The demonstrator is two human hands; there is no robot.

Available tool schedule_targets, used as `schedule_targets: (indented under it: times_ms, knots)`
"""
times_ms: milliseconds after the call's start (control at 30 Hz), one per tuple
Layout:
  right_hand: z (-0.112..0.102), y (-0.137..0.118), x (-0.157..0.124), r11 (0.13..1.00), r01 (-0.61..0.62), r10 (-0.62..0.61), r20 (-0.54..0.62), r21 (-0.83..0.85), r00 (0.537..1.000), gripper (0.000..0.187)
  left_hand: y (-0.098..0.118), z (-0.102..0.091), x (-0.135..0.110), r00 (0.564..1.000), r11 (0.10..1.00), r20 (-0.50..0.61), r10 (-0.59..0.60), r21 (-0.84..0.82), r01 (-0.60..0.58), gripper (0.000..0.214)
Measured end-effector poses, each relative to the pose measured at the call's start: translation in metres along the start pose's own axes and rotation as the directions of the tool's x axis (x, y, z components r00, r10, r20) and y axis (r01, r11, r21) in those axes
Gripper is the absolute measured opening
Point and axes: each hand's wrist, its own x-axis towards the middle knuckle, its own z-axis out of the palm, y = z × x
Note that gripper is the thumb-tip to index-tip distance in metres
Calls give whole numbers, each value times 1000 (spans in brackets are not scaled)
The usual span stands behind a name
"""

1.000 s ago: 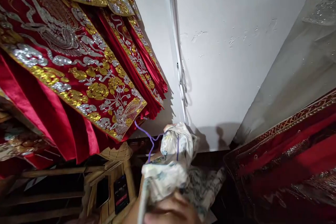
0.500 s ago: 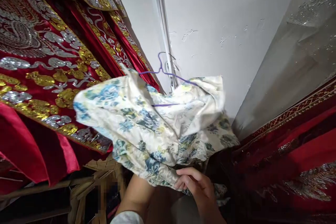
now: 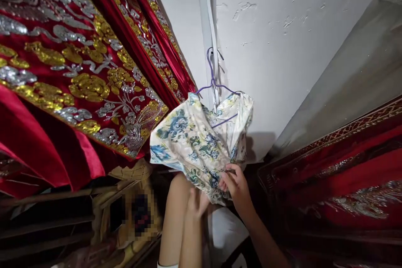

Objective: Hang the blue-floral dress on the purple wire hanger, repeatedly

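Observation:
A short white blouse with blue, green and yellow flowers hangs on a thin purple clothes hanger. The hanger's hook is up against the pale strip on the wall. My right hand pinches the blouse's front edge, low at the bottom of the V neckline. Just under the lower hem, on the left, is my left hand; its fingers are partly behind the cloth and blurred, so its grip is unclear. The blouse's left sleeve spreads out toward the red cloth.
Red cloth with gold and silver sequins hangs at the left. Below it stands a bamboo frame. Behind the blouse is a white wall with peeling paint and a vertical strip. More red embroidered cloth lies at right under grey sheeting.
The blouse hangs farther from me, straighter and to the right. My right hand has moved up onto its front edge. My left hand, hidden before, now shows under the hem.

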Motion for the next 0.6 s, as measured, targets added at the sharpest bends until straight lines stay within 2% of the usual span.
schedule_targets:
  times_ms: [67, 133, 200, 300, 433, 600]
  knots:
    - [1, -1, 2, 999, 16, -15, 8, -31, 1000, 40, 4, -2, -1, 999, 997, -8, -44, 69, 44, 52]
    - [2, 0, 1, 999, 22, -22, 10, -48, 1000, 40, 8, 1, 2, 996, 992, -80, 27, 127, -16, 46]
    - [5, 1, -2, 998, 21, -21, 9, -53, 1000, 42, 8, 6, 5, 983, 994, -154, 99, 69, -89, 48]
    - [10, 5, -4, 998, 41, -42, -18, -39, 999, 46, 6, 12, 2, 977, 994, -203, 73, -60, -87, 56]
    - [12, 6, 0, 997, 79, -80, -67, -19, 995, 37, 12, 12, -6, 986, 996, -169, 14, -85, -29, 51]
    - [14, 4, 4, 987, 140, -148, -127, -75, 981, 27, 20, 11, -9, 992, 992, -112, -61, -114, 48, 53]
